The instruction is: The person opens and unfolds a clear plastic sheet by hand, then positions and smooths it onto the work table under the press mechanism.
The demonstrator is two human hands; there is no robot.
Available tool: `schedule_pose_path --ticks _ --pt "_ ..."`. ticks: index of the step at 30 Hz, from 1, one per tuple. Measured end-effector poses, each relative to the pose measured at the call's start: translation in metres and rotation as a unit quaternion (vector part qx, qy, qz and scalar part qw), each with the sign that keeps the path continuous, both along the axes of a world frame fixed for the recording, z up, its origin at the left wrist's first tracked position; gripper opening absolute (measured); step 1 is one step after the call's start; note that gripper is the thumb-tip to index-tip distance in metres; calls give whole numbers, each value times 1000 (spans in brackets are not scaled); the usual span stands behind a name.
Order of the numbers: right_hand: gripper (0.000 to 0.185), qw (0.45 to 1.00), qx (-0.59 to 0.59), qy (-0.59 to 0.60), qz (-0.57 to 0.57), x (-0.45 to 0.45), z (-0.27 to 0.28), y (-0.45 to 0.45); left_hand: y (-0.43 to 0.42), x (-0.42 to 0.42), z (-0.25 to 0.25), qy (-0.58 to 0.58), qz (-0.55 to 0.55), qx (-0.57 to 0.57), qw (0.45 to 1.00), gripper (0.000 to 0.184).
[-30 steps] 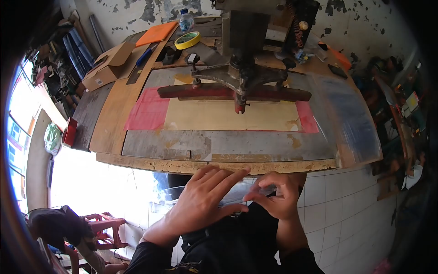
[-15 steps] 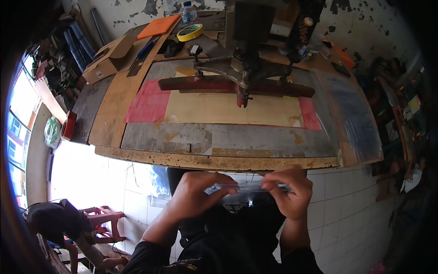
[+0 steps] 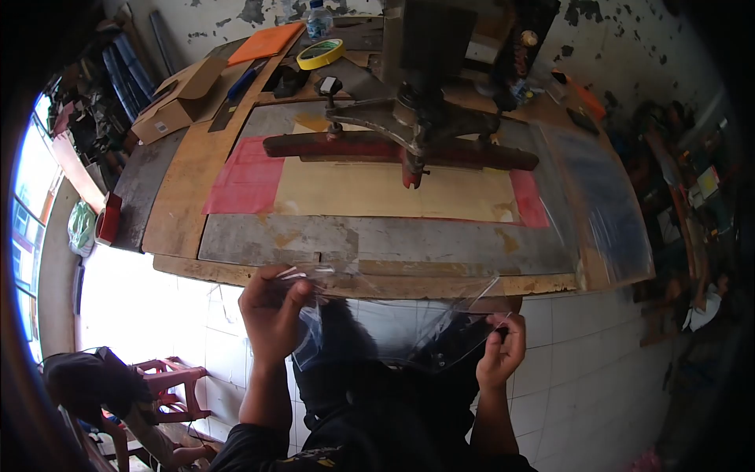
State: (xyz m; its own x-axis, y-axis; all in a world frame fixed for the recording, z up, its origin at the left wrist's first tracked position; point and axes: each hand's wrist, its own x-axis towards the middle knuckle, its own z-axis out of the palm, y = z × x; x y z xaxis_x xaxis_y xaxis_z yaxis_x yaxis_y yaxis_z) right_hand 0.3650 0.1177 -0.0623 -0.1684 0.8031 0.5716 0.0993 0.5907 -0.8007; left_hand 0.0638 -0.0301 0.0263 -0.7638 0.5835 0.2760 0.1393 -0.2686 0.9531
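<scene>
A clear plastic sheet [image 3: 393, 334] is stretched between my two hands, in front of the bench's near edge. My left hand [image 3: 271, 311] pinches its left end, where the plastic is bunched and shiny. At the other end, my right hand [image 3: 502, 350] grips the right edge between thumb and fingers. The sheet sags in the middle, with my dark clothes and the floor showing through. Beyond it, a cream sheet [image 3: 393, 197] with pink ends lies on the grey plate [image 3: 299, 240], beneath the dark red bar [image 3: 362, 148] of a press.
On the bench's left are an open cardboard box [image 3: 169, 110], an orange sheet [image 3: 267, 43] and a roll of yellow tape [image 3: 321, 55]. Transparent plastic [image 3: 605, 212] covers the right side. Another person [image 3: 102, 393] bends beside a red stool [image 3: 177, 385] at lower left.
My hands have moved apart, the left one up and leftward, the right one slightly down. The plastic, bunched between them before, is now spread out. The view has shifted slightly.
</scene>
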Motion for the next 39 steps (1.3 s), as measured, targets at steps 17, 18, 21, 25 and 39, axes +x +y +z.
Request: schedule_pose_path --ticks 17,18,21,25,39 --pt "29 941 -275 72 185 17 -15 -31 12 -1 -2 -152 91 151 973 18" --pt "29 941 -275 73 182 16 -5 -30 14 2 -5 -151 86 148 974 18" --pt "17 954 -282 51 92 17 7 -24 16 4 -14 -136 90 149 975 17" --pt "20 958 -246 141 34 11 -4 -9 14 5 -15 -137 80 154 975 16" --pt "66 596 -367 368 612 -16 -9 -21 12 25 -18 -138 -10 118 983 24"
